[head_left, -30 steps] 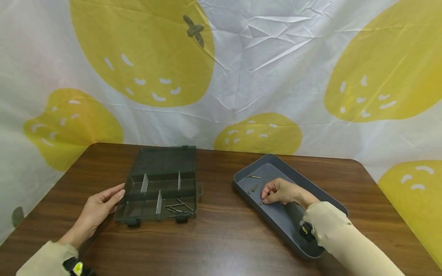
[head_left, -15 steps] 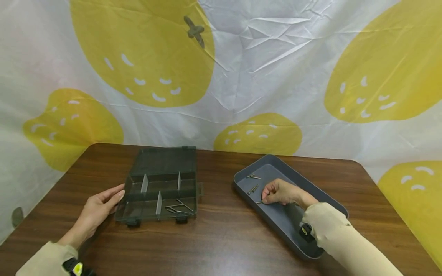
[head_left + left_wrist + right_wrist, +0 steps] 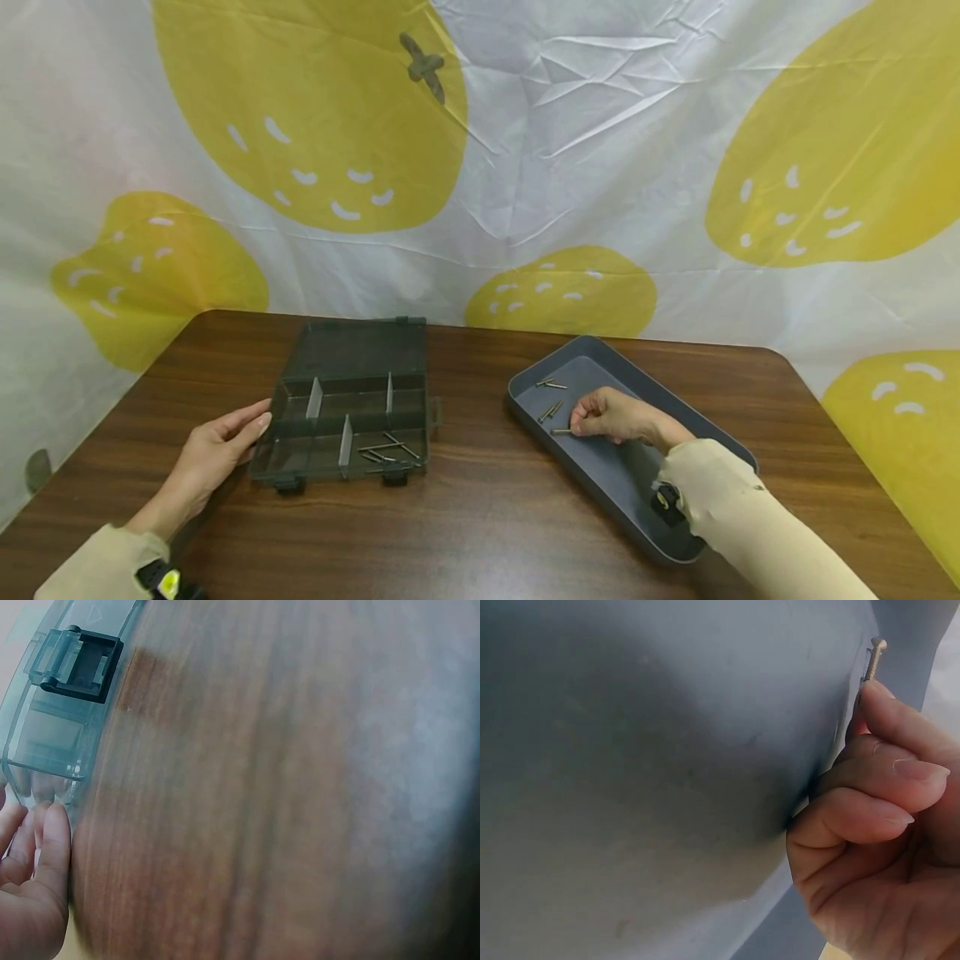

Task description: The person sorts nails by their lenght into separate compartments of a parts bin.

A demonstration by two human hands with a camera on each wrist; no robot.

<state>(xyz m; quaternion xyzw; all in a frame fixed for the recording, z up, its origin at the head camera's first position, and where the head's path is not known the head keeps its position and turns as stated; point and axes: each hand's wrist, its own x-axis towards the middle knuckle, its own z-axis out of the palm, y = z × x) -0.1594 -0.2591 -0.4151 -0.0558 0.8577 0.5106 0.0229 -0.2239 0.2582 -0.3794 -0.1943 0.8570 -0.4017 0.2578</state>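
My right hand (image 3: pixel 618 417) pinches a small metal screw (image 3: pixel 873 664) between thumb and forefinger, its other fingers curled in. The screw's head sticks out past the fingertips, over the grey tray (image 3: pixel 611 475). Two small groups of screws (image 3: pixel 555 385) lie near the tray's far left end. At the left, my left hand (image 3: pixel 213 450) touches the side of a dark see-through compartment box (image 3: pixel 296 454) with fairly straight fingers and thumb. The box's lid (image 3: pixel 360 348) is folded back. Several screws (image 3: pixel 381 447) lie crossed in its front right compartment.
Pale dividers (image 3: pixel 346 442) stand up inside the box. Black latches (image 3: pixel 394 475) hang at its front edge. Both containers rest on a brown wooden table (image 3: pixel 472 517), with a lemon-print cloth (image 3: pixel 517 192) hanging behind it.
The pinched screw has turned from slanting down to nearly level, and more of it shows beyond the right fingertips. The left hand and the box stay put.
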